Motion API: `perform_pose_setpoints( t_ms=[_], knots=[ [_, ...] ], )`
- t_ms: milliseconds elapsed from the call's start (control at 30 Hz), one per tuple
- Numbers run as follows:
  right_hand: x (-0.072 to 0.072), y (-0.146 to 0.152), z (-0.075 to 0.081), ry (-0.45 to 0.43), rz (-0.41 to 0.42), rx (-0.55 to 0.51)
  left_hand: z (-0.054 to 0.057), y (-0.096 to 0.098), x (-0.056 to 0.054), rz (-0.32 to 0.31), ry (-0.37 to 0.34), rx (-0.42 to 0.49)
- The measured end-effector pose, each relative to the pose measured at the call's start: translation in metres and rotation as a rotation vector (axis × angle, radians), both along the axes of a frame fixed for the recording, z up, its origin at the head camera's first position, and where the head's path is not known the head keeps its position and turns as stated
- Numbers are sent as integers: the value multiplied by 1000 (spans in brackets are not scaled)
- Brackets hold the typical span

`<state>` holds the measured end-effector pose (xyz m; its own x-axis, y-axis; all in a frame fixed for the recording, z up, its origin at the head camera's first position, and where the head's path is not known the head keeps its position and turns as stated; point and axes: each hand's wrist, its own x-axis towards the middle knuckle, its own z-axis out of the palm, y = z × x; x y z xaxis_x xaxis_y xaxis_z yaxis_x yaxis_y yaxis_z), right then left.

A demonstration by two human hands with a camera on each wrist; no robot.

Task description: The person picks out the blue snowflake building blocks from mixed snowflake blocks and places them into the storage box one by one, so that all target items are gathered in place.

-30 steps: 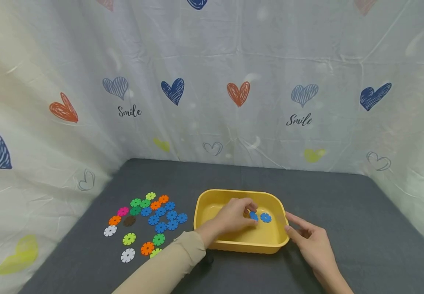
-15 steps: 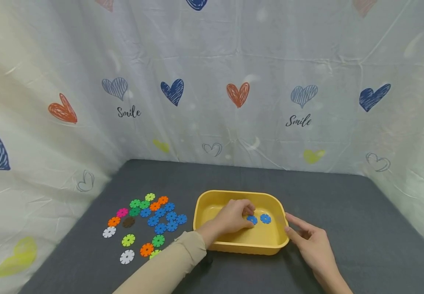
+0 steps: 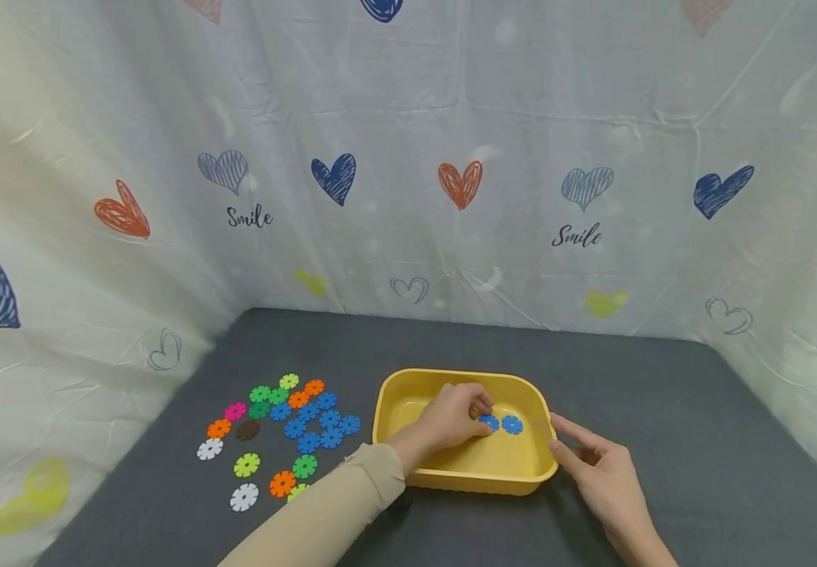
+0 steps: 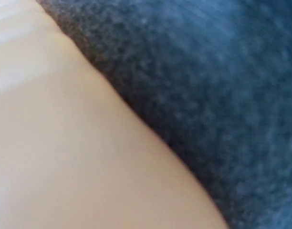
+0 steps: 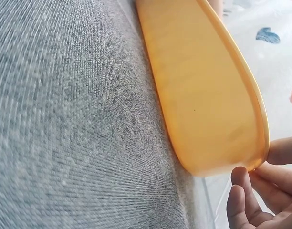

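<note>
In the head view my left hand (image 3: 453, 415) reaches into a yellow plastic tray (image 3: 465, 478). Its thumb and fingertips pinch the edge of a blue snowflake disc (image 3: 491, 424) low over the tray floor. A second blue snowflake disc (image 3: 512, 425) lies flat just to the right of it. My right hand (image 3: 598, 471) holds the tray's right end; in the right wrist view the thumb and fingers (image 5: 275, 188) grip the tray's corner at the rim. The left wrist view shows only blurred skin and dark cloth.
Left of the tray, several loose snowflake discs lie on the dark cloth table (image 3: 635, 394): a cluster of blue discs (image 3: 308, 411), plus green, orange, white, pink, yellow and brown ones. My left forearm (image 3: 323, 512) passes close by the nearest discs. A printed curtain (image 3: 408, 236) hangs behind the table.
The pinched blue disc has come down from a tilt and shifted slightly right, up beside the other blue disc. My right hand keeps its hold on the tray.
</note>
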<state>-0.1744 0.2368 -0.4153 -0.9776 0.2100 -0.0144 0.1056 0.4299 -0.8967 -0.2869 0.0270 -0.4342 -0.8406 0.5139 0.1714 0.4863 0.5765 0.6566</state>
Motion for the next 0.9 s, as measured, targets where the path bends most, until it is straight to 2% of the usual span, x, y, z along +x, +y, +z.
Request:
perform_pose_setpoints(
  t_ms=[200,500,900],
  knots=[
    [0,0,1,5,-3,3,0,2,0,18,4,-1],
    [-1,-1,1,6,0,12,0,0,0,12,-2,9],
    [-1,-1,0,4,-6,14,-1,2,0,35,26,-37]
  ],
)
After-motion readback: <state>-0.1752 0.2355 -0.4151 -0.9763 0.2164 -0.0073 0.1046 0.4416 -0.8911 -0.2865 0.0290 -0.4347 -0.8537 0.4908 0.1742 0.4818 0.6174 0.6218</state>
